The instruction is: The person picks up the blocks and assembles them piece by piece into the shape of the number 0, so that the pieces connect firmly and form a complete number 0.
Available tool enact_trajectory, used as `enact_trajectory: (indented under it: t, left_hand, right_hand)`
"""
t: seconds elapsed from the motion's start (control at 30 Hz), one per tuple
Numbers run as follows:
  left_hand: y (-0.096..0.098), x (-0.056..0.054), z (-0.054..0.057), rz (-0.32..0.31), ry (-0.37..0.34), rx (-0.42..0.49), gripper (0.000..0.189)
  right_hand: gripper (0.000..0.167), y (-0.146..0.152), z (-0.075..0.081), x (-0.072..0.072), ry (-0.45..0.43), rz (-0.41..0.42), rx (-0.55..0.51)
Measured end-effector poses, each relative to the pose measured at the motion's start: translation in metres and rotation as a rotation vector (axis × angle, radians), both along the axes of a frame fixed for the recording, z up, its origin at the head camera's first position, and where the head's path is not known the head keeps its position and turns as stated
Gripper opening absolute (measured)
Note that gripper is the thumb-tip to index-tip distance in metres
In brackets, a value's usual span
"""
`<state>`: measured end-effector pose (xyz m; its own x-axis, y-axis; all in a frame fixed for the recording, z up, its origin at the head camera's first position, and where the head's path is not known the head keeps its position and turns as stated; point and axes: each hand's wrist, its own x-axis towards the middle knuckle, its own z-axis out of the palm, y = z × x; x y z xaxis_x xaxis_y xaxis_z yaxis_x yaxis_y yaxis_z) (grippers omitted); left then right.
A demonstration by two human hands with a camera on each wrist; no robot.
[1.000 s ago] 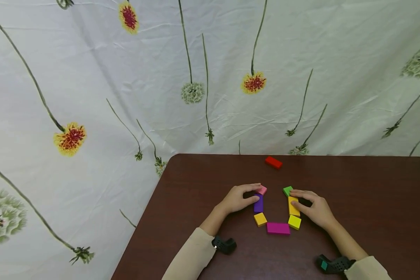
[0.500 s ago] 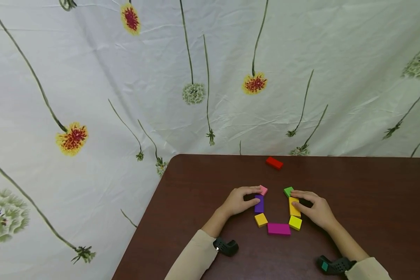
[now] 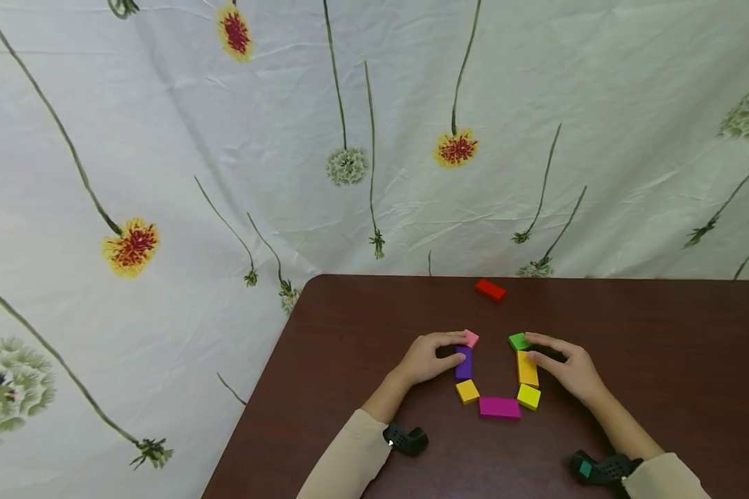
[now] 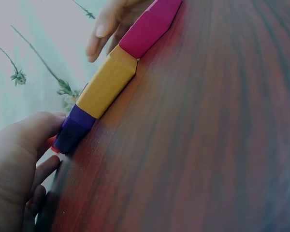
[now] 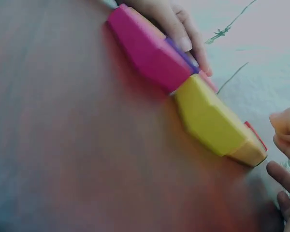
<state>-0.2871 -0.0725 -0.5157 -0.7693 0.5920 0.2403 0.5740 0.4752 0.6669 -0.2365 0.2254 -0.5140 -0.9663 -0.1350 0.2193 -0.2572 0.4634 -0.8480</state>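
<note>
In the head view, colored blocks lie in a U shape on the dark table. My left hand [image 3: 426,357] is at its left side, thumb at the purple block [image 3: 464,364] and fingertips at the pink block [image 3: 471,337]. At the right side my right hand [image 3: 571,367] has its index fingertip by the green block [image 3: 518,341] and its thumb by the long yellow-orange block [image 3: 527,369]. The right wrist view shows a gap between the right hand and the blocks. An orange block [image 3: 467,392], a magenta block [image 3: 499,407] and a yellow block [image 3: 528,397] form the near side.
A red block [image 3: 490,290] lies alone near the far edge of the brown table [image 3: 374,305]. Behind the table hangs a white cloth [image 3: 274,125] printed with flowers. Black straps [image 3: 406,439] sit on both wrists.
My right hand has shifted slightly to the right, its fingers drawing off the green and yellow-orange blocks. The left hand stays at the purple and pink blocks, which keep their arrangement.
</note>
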Motion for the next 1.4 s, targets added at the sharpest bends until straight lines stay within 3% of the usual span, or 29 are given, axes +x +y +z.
enact_trajectory:
  t: [0.13, 0.37, 0.63, 0.87, 1.03, 1.4]
  left_hand:
    - [-0.001, 0.001, -0.001, 0.008, 0.015, -0.01, 0.036]
    - [-0.001, 0.0, -0.002, -0.001, 0.061, -0.025, 0.035]
    - [-0.004, 0.002, -0.002, -0.001, 0.062, -0.012, 0.034]
    - [-0.002, 0.001, -0.003, -0.001, 0.074, -0.014, 0.034]
    - [0.0, 0.0, -0.001, 0.003, 0.053, -0.015, 0.033]
    - [0.0, 0.001, -0.001, -0.013, 0.06, -0.013, 0.034]
  right_hand:
    - [0.042, -0.001, 0.008, -0.012, -0.033, -0.014, 0.005]
    - [0.047, -0.012, 0.026, -0.05, -0.08, -0.038, 0.019]
    - [0.045, -0.035, 0.028, -0.087, -0.124, -0.084, 0.058]
    - [0.047, -0.042, 0.023, -0.098, -0.158, -0.177, 0.104]
    - [0.05, -0.046, 0.026, -0.102, -0.158, -0.182, 0.171]
    - [0.047, -0.053, 0.026, -0.1, -0.06, -0.192, 0.287]
